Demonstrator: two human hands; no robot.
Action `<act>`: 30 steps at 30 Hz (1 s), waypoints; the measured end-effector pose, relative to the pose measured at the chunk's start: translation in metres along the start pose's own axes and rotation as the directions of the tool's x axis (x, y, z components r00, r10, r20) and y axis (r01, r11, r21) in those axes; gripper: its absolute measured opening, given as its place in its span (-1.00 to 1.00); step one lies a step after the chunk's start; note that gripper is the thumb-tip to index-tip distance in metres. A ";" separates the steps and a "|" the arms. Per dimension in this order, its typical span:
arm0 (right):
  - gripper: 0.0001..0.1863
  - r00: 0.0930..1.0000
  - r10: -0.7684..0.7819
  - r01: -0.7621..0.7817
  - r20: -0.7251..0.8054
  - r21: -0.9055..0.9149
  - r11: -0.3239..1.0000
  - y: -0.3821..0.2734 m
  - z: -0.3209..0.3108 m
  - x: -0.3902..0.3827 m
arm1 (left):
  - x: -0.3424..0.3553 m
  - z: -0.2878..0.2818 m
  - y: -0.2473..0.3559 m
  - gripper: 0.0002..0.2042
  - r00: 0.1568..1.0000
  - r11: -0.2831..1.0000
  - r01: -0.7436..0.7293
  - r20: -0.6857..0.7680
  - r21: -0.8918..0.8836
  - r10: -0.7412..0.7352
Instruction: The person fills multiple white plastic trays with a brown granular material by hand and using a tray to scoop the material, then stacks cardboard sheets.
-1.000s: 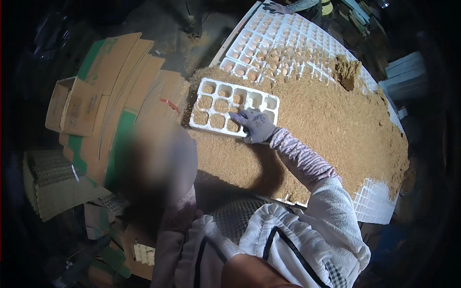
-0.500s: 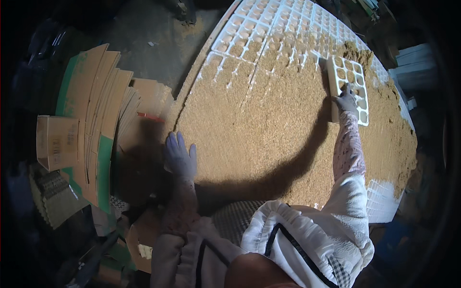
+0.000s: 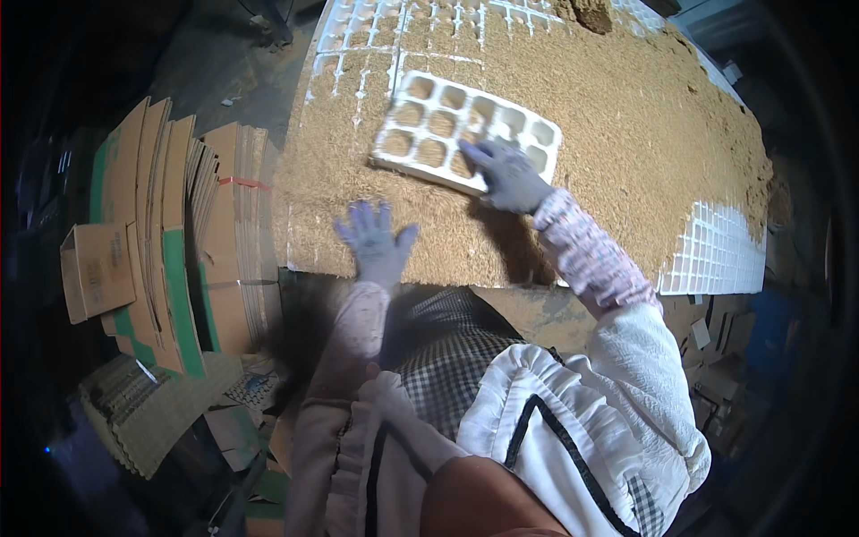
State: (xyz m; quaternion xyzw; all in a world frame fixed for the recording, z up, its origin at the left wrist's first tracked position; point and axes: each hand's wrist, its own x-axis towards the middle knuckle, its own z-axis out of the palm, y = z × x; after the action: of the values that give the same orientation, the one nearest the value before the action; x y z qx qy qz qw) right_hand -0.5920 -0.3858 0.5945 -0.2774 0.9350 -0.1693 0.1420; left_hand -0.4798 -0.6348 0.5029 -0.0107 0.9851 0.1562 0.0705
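My gloved right hand point(image 3: 514, 179) grips a white foam cell tray point(image 3: 425, 122) near its right end, fingers hooked at one of the cells. The tray is held over loose brown, sawdust-like material point(image 3: 626, 161); whether it touches the layer I cannot tell. Brown shows in the tray's left cells, while those at the right look pale. Left of the tray and closer to me, my gloved left hand point(image 3: 376, 242) is laid on the material with fingers spread, holding nothing.
More white cell trays point(image 3: 358, 31) lie at the far left, partly buried. A finer-celled white tray point(image 3: 711, 255) shows at the right near corner. A darker clump point(image 3: 591, 13) sits at the far edge. Flattened cardboard boxes point(image 3: 237, 233) stand left of the table.
My right hand has carried the white tray from the far right toward the left and nearer, turning it sideways. My left hand has come onto the brown layer, and the view has shifted.
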 end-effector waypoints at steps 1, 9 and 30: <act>0.01 0.991 0.131 -0.131 -0.008 0.014 0.991 0.002 -0.001 -0.037 | -0.010 -0.004 0.030 -0.25 0.994 0.994 -0.095 0.048 -0.054 0.098; 0.06 0.476 0.802 -0.807 -0.361 0.183 0.562 0.048 0.063 -0.253 | -0.046 0.032 0.049 -0.38 0.785 0.784 -0.619 0.055 0.040 0.617; -0.13 0.776 -0.567 0.601 0.278 -0.051 0.798 -0.100 0.077 0.019 | -0.006 -0.064 -0.124 -0.51 0.787 -0.325 -0.092 0.131 -0.941 -0.603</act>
State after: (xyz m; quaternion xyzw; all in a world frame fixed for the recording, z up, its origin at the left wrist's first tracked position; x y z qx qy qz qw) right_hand -0.5327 -0.4939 0.5608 -0.5821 0.7863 -0.1044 0.1790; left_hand -0.4775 -0.7729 0.5259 -0.3301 0.4201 0.8312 -0.1534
